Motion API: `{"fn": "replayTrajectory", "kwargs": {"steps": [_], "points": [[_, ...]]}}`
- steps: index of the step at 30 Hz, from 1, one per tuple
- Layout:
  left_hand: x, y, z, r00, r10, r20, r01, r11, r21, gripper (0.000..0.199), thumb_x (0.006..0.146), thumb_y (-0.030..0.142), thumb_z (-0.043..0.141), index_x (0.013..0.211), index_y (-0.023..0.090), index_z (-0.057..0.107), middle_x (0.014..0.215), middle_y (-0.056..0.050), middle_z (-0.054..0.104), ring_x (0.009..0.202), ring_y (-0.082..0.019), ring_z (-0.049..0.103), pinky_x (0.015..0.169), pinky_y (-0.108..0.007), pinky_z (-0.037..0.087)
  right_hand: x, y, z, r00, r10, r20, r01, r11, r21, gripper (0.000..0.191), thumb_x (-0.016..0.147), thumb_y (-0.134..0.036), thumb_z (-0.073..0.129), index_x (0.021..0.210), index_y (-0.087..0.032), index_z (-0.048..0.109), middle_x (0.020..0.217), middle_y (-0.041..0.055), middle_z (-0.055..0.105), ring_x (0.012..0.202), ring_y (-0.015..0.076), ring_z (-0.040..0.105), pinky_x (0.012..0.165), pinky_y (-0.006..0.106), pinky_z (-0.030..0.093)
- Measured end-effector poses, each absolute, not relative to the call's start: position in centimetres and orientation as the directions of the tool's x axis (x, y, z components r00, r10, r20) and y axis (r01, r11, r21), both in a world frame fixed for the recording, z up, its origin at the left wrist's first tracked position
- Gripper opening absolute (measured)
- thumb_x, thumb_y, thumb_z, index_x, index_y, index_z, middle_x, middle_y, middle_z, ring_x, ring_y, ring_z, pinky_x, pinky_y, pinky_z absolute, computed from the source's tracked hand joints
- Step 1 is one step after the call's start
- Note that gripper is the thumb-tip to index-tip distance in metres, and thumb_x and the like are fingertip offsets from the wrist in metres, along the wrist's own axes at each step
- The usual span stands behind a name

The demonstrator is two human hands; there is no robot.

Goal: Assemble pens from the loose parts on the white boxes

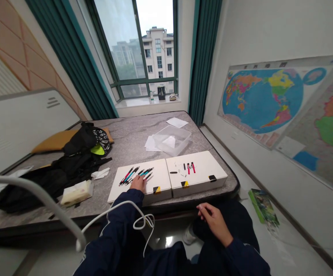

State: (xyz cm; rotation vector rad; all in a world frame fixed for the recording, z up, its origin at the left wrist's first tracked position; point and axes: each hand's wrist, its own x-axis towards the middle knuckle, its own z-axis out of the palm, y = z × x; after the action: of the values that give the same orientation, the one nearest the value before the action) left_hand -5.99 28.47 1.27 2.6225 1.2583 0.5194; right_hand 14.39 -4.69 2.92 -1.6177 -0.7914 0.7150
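Note:
Two white boxes lie side by side near the bed's front edge. On the left box (pixel 157 174) several pens (pixel 130 174) in black, red and teal are spread in a loose group. My left hand (pixel 138 183) rests at the near side of these pens, its fingertips by them; whether it grips one is too small to tell. The right box (pixel 209 165) carries red pen parts (pixel 193 168), a black piece (pixel 173 172) and small clear bits. My right hand (pixel 214 220) hovers over my lap, fingers curled together, and what they may hold cannot be made out.
Behind the boxes stands a clear plastic bin (pixel 180 143) beside white papers (pixel 151 143). A black backpack (pixel 80 165) and a tissue pack (pixel 77 193) lie to the left. A white cable (pixel 126 203) loops across my left sleeve. A green package (pixel 264 207) is on the floor at right.

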Motion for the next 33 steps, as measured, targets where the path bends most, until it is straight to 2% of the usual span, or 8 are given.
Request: {"fn": "replayTrajectory", "kwargs": {"steps": [3, 5, 8, 11, 16, 23, 28, 33], "points": [[-5.5, 23.7, 2.6, 0.617, 0.723, 0.31, 0.557, -0.68, 0.477, 0.028, 0.09, 0.019, 0.042, 0.105, 0.016, 0.066, 0.091, -0.01, 0.057, 0.082, -0.02, 0.059, 0.079, -0.034, 0.051, 14.0, -5.4, 3.0, 0.558, 0.829, -0.045, 0.09, -0.115, -0.989, 0.047, 0.084, -0.059, 0.054, 0.085, -0.014, 0.068, 0.069, 0.0056, 0.064, 0.059, 0.0165, 0.057, 0.052, 0.025, 0.042], [-5.4, 19.4, 3.6, 0.685, 0.628, 0.369, 0.376, -0.739, 0.559, 0.028, 0.091, 0.022, 0.044, 0.107, 0.017, 0.066, 0.091, -0.009, 0.056, 0.083, -0.018, 0.06, 0.079, -0.032, 0.052, 13.5, -5.6, 3.1, 0.509, 0.859, -0.045, 0.059, -0.087, -0.994, 0.049, 0.087, -0.06, 0.05, 0.078, -0.014, 0.065, 0.066, 0.005, 0.062, 0.058, 0.0158, 0.057, 0.052, 0.025, 0.041], [-5.3, 12.6, 4.7, 0.724, 0.523, 0.45, 0.201, -0.784, 0.588, 0.028, 0.091, 0.023, 0.046, 0.112, 0.02, 0.064, 0.096, -0.009, 0.057, 0.089, -0.017, 0.06, 0.083, -0.03, 0.052, 12.5, -6.0, 3.3, 0.429, 0.902, -0.048, 0.035, -0.069, -0.997, 0.053, 0.09, -0.061, 0.042, 0.07, -0.015, 0.059, 0.06, 0.0031, 0.059, 0.056, 0.015, 0.056, 0.052, 0.024, 0.041], [-5.6, 6.8, 5.0, 0.742, 0.499, 0.447, 0.152, -0.775, 0.613, 0.027, 0.091, 0.023, 0.047, 0.112, 0.023, 0.065, 0.096, -0.008, 0.059, 0.08, -0.014, 0.061, 0.073, -0.026, 0.053, 11.2, -6.7, 3.7, 0.378, 0.925, -0.034, 0.091, -0.074, -0.993, 0.053, 0.091, -0.061, 0.04, 0.065, -0.017, 0.055, 0.057, 0.0012, 0.056, 0.055, 0.0139, 0.054, 0.056, 0.024, 0.04], [-6.2, 1.4, 5.1, 0.723, 0.519, 0.456, 0.112, -0.739, 0.664, 0.026, 0.09, 0.022, 0.053, 0.112, 0.024, 0.066, 0.091, -0.007, 0.062, 0.079, -0.014, 0.063, 0.07, -0.024, 0.054, 10.1, -8.1, 5.3, 0.267, 0.963, 0.023, 0.23, -0.041, -0.972, 0.053, 0.093, -0.057, 0.04, 0.061, -0.017, 0.054, 0.056, 0.0002, 0.054, 0.054, 0.0127, 0.049, 0.056, 0.023, 0.037], [-6.4, 1.1, 6.6, 0.731, 0.474, 0.491, 0.095, -0.783, 0.615, 0.02, 0.085, 0.03, 0.063, 0.104, 0.025, 0.068, 0.085, -0.006, 0.066, 0.074, -0.015, 0.065, 0.066, -0.024, 0.054, 10.2, -8.7, 7.7, 0.304, 0.938, 0.17, 0.381, 0.044, -0.923, 0.045, 0.091, -0.049, 0.05, 0.059, -0.017, 0.05, 0.056, -0.0033, 0.044, 0.057, 0.0113, 0.04, 0.055, 0.023, 0.031], [-6.8, 1.3, 6.9, 0.805, 0.398, 0.441, 0.142, -0.85, 0.508, 0.027, 0.088, 0.031, 0.059, 0.113, 0.026, 0.065, 0.082, -0.004, 0.069, 0.067, -0.013, 0.065, 0.062, -0.021, 0.053, 10.3, -9.0, 8.1, 0.27, 0.949, 0.16, 0.362, 0.054, -0.93, 0.049, 0.094, -0.048, 0.045, 0.056, -0.017, 0.049, 0.055, -0.0032, 0.043, 0.056, 0.0108, 0.038, 0.053, 0.023, 0.029], [-6.9, 1.0, 7.3, 0.797, 0.415, 0.439, 0.208, -0.87, 0.447, 0.024, 0.085, 0.039, 0.062, 0.106, 0.027, 0.065, 0.083, -0.003, 0.072, 0.07, -0.016, 0.068, 0.062, -0.023, 0.053, 10.5, -8.4, 7.3, 0.332, 0.939, 0.093, 0.28, -0.003, -0.96, 0.055, 0.094, -0.053, 0.042, 0.053, -0.017, 0.049, 0.05, -0.0021, 0.047, 0.052, 0.0115, 0.043, 0.052, 0.024, 0.031]]}}
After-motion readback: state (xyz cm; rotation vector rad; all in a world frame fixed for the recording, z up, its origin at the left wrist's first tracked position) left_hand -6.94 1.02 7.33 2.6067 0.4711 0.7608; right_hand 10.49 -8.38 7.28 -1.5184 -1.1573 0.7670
